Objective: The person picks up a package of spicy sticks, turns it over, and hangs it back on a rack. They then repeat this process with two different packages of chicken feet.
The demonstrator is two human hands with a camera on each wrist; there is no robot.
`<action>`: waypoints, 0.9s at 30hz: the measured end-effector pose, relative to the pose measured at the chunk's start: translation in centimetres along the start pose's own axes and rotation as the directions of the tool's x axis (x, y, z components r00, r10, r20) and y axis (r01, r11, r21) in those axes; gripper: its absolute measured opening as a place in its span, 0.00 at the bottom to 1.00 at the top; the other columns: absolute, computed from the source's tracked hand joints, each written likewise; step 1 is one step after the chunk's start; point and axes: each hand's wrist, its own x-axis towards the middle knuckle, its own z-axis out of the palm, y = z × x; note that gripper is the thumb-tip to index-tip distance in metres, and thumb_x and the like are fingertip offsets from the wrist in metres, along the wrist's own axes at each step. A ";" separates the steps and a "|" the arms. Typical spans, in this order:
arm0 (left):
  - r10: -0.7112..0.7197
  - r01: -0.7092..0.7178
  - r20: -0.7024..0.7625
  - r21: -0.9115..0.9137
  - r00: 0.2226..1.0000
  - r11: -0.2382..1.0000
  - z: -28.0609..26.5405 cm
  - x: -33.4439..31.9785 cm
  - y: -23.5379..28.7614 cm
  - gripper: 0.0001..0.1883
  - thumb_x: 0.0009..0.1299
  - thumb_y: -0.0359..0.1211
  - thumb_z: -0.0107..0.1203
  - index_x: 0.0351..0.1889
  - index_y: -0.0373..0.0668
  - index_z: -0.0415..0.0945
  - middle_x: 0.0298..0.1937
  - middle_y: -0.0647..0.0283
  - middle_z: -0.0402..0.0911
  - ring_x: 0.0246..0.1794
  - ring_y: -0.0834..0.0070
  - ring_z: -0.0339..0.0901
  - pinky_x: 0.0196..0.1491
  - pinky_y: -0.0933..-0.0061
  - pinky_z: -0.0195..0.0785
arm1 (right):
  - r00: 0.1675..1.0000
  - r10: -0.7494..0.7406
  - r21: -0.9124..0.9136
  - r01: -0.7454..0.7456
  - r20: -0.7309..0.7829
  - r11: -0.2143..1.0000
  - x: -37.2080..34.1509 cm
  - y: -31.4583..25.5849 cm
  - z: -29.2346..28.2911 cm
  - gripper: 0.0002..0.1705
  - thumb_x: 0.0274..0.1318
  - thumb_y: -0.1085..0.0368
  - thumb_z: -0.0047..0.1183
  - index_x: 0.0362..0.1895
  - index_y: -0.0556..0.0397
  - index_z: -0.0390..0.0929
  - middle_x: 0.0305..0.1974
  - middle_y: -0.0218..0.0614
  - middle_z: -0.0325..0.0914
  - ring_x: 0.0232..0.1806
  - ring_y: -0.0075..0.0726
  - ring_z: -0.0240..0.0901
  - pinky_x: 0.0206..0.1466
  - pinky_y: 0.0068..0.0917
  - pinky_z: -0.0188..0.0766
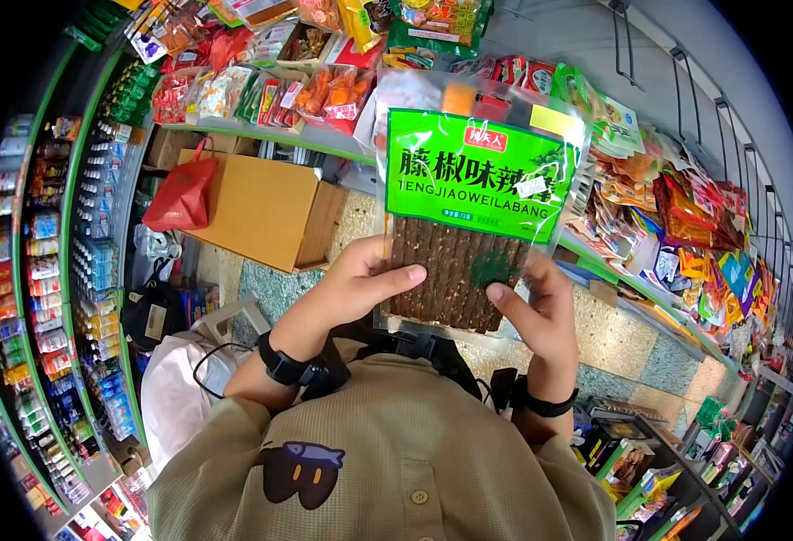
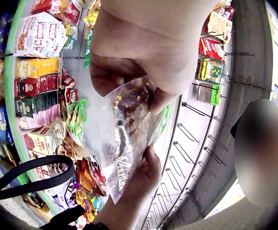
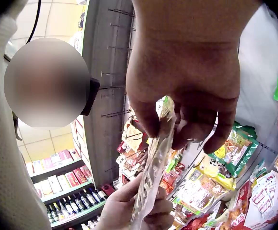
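Note:
A clear plastic packet of brown spicy snack sticks [image 1: 455,270] with a bright green printed label is held up in front of the chest, its printed face toward the head camera. My left hand [image 1: 365,284] pinches its lower left edge, thumb across the front and fingers behind. On the lower right edge, my right hand [image 1: 545,311] grips the same way, its thumb pressing the front. The left wrist view shows the packet [image 2: 129,124] from its clear bottom end, between both hands. Seen nearly edge-on in the right wrist view, the packet [image 3: 153,177] hangs between thumb and fingers.
Shelves of bagged snacks [image 1: 333,95] run behind the packet and along the right, under metal hooks [image 1: 685,81]. A cardboard box [image 1: 252,212] with a red bag [image 1: 182,194] stands at left. Tall shelves of small goods [image 1: 99,270] line the far left, and a tiled floor [image 1: 613,334] shows below.

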 end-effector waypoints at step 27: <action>0.056 -0.055 0.050 -0.020 0.997 0.998 -1.6 2.0 0.8 0.13 0.63 0.32 0.52 0.42 0.34 0.72 0.35 0.69 0.76 0.34 0.86 0.70 0.38 0.81 0.64 | 0.998 -0.023 0.022 0.024 -0.051 0.999 1.5 -0.1 0.4 0.19 0.42 0.77 0.54 0.44 0.59 0.70 0.38 0.31 0.73 0.41 0.23 0.66 0.47 0.20 0.59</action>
